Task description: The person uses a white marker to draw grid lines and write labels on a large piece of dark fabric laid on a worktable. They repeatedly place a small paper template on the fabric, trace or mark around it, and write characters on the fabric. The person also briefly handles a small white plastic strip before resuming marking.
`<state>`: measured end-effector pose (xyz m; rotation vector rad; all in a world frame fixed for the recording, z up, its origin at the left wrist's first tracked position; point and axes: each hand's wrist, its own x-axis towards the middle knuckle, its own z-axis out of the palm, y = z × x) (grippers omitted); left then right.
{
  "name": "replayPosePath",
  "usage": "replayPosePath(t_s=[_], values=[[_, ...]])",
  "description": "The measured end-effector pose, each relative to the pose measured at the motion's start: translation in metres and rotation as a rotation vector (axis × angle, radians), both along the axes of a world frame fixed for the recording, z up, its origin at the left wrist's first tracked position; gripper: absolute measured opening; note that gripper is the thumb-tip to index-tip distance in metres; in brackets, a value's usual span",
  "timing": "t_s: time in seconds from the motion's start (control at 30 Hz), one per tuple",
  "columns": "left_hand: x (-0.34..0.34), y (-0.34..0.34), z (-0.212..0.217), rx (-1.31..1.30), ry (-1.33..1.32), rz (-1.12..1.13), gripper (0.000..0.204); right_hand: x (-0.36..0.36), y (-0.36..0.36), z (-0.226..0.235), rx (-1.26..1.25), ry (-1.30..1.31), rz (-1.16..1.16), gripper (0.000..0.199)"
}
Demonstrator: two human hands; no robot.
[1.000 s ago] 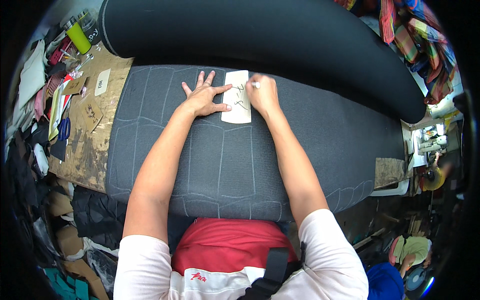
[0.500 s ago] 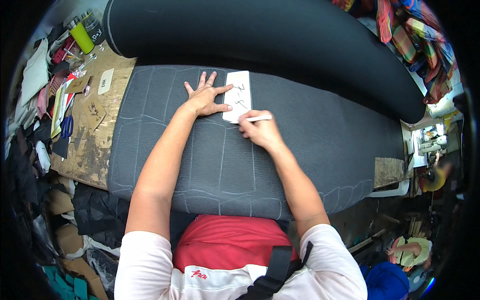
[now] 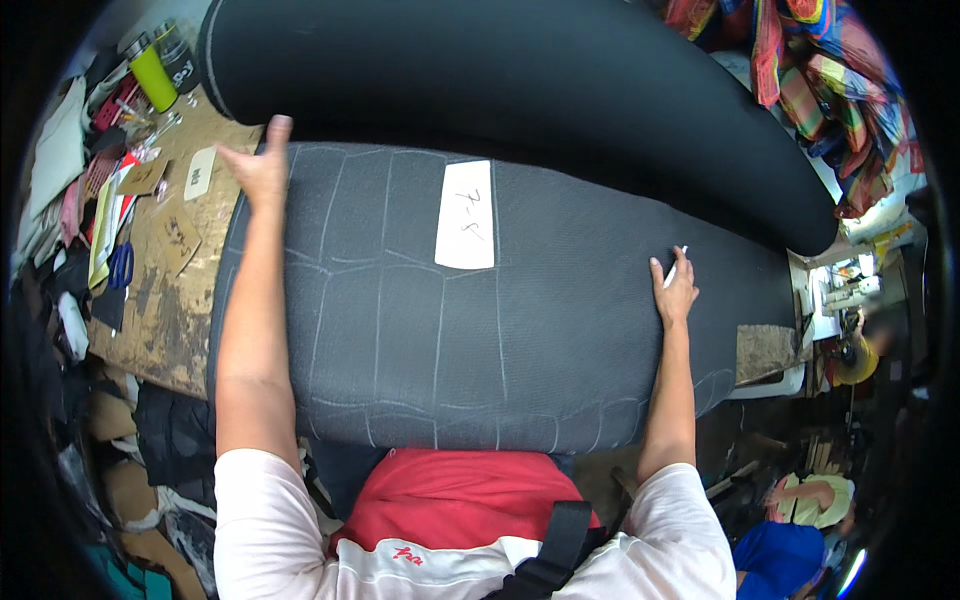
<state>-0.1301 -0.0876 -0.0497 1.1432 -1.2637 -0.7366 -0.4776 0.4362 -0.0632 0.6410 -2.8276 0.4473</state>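
A dark grey fabric (image 3: pixel 580 300) marked with pale lines lies spread before me and hangs over the near edge. On it, untouched, rests a white card pattern piece (image 3: pixel 466 215) with handwriting, one long side beside a drawn line. My left hand (image 3: pixel 260 170) is at the fabric's far left edge, close to the big roll, its thumb and fingers spread and nothing visible in them. Over the right part of the fabric, my right hand (image 3: pixel 677 290) holds a slim white pen (image 3: pixel 671 274) between its fingers.
A thick black fabric roll (image 3: pixel 480 80) spans the back. On the wooden table (image 3: pixel 150 340) at left are blue-handled scissors (image 3: pixel 121 266), card pieces (image 3: pixel 201 172) and a green bottle (image 3: pixel 151 75). Plaid bags (image 3: pixel 820 100) hang far right; another person (image 3: pixel 800 520) is at lower right.
My left hand has let go of the card and moved left to the fabric's edge. The right hand has swung right with the pen, away from the card.
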Motion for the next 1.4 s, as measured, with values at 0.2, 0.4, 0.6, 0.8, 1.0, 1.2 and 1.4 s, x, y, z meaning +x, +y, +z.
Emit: replayPosePath(t_s=[0.2, 0.4, 0.6, 0.8, 1.0, 1.2, 1.4], values=[[0.015, -0.081, 0.063, 0.109, 0.013, -0.187, 0.079, 0.005, -0.012, 0.0, 0.003, -0.017, -0.061, 0.064], [0.018, -0.109, 0.069, 0.122, -0.013, -0.329, 0.068, 0.026, -0.033, 0.007, -0.024, -0.046, -0.026, 0.066], [0.029, -0.163, 0.08, -0.029, -0.179, -0.243, 0.069, 0.086, -0.081, 0.015, -0.042, -0.116, 0.097, 0.073], [0.056, -0.167, 0.071, 0.141, -0.116, -0.213, 0.068, 0.109, -0.068, 0.022, -0.036, -0.127, 0.235, 0.079], [0.075, -0.091, 0.066, 0.175, -0.373, 0.058, 0.091, 0.103, -0.043, 0.017, -0.042, -0.087, 0.262, 0.078], [0.096, 0.173, 0.024, 0.011, -0.734, -0.76, 0.093, 0.132, -0.056, 0.027, -0.057, -0.13, 0.312, 0.079], [0.179, 0.328, 0.007, 0.818, -0.174, -1.484, 0.016, 0.19, -0.134, 0.035, -0.235, -0.058, 0.998, 0.054]])
